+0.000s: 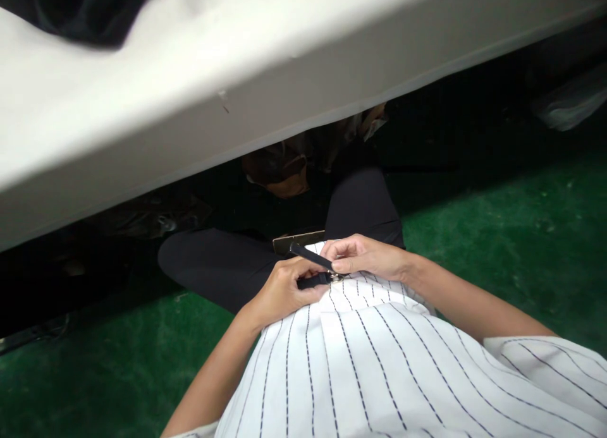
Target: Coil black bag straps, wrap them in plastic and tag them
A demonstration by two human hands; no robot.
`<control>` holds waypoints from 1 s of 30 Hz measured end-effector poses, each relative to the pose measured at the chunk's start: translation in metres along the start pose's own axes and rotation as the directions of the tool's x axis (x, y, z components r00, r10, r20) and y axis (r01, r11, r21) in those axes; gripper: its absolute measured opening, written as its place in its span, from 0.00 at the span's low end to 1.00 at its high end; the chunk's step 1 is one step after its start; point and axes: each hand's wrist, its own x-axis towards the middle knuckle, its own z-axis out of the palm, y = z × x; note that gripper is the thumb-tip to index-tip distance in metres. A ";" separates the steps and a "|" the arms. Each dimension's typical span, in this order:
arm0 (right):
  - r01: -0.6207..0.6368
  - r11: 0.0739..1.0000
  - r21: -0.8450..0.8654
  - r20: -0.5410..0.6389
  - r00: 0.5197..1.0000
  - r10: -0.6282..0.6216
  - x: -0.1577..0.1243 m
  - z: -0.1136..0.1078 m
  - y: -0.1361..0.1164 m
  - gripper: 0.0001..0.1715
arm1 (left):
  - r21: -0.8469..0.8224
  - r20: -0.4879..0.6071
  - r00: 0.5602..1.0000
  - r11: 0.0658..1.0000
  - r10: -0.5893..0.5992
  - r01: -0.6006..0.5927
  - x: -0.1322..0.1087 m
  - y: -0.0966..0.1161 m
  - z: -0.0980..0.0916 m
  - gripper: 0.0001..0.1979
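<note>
Both of my hands meet over my lap, against the striped white shirt. My left hand [281,287] is closed around a black strap [310,256] piece, with the thumb below and the fingers curled above. My right hand [367,259] pinches the strap's other part between thumb and fingers, and a free end sticks out up and to the left. A small metal ring or buckle [335,277] shows between the hands, where the strap parts meet. Some fingertips are hidden behind the strap.
A white table [265,109] with a thick edge runs across in front of me. Something dark [80,11] lies on it at top left. Below it are a brown item [277,169] and a clear plastic bag [573,103]. A thin board [284,244] edge shows beyond my hands. The floor [512,248] is green.
</note>
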 end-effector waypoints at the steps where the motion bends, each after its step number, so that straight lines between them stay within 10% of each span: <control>1: -0.001 1.000 0.001 0.023 1.000 0.001 -0.002 -0.002 -0.002 0.18 | -0.007 0.008 1.000 1.000 -0.008 0.008 0.000 0.000 -0.001 0.10; 13: 0.021 0.952 -0.305 -0.160 0.984 -0.073 -0.011 -0.013 0.001 0.20 | -0.004 0.061 0.998 1.000 -0.025 0.025 0.004 -0.004 -0.005 0.09; 24: 0.053 0.877 -0.477 -0.066 0.993 -0.096 -0.015 -0.017 0.005 0.06 | -0.016 0.068 0.997 0.999 -0.041 0.042 0.002 -0.005 -0.007 0.10; 30: 0.028 0.857 -0.514 -0.103 0.990 -0.094 -0.017 -0.014 0.005 0.18 | -0.021 0.068 0.997 0.999 -0.040 0.041 0.004 -0.003 -0.008 0.13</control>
